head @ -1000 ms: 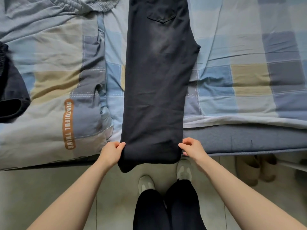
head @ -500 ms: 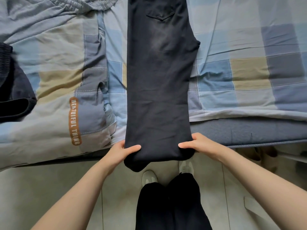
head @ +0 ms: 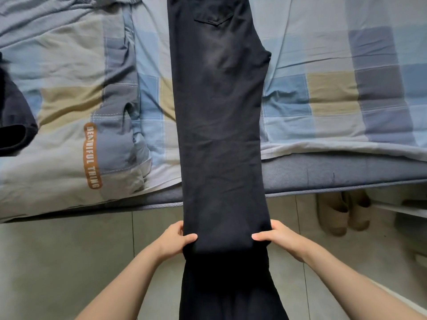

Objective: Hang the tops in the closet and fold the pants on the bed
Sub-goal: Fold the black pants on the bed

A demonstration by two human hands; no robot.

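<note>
1. Across the middle of the bed (head: 323,172) a pair of black pants (head: 219,116) lies lengthwise, folded so the two legs are stacked into one long strip, with a back pocket (head: 213,20) showing near the top of the view.
2. Their upper part rests flat on the checked quilt (head: 335,93), while the leg ends reach past the mattress edge and are held out over the tiled floor (head: 69,262).
3. At the left edge of the hem, the left hand (head: 174,239) grips the cloth, thumb laid on top and fingers curled underneath.
4. At the right edge of the hem, the right hand (head: 275,239) holds the cloth the same way, thumb on the upper face and fingers wrapped below.
5. Both hands sit level with each other, just off the bed's edge, and the fabric between them is stretched fairly smooth.
6. Below the hands the person's own dark trouser legs blend with the hem, so where the pants end cannot be told exactly.
7. Left of the pants, a folded comforter (head: 69,135) in blue, beige and grey squares carries an orange label (head: 92,155) with white lettering.
8. At the far left edge another dark garment (head: 13,125) lies on the comforter, well apart from the pants.
9. Under the bed frame on the right, a pair of beige slippers (head: 342,211) sits on the floor.
</note>
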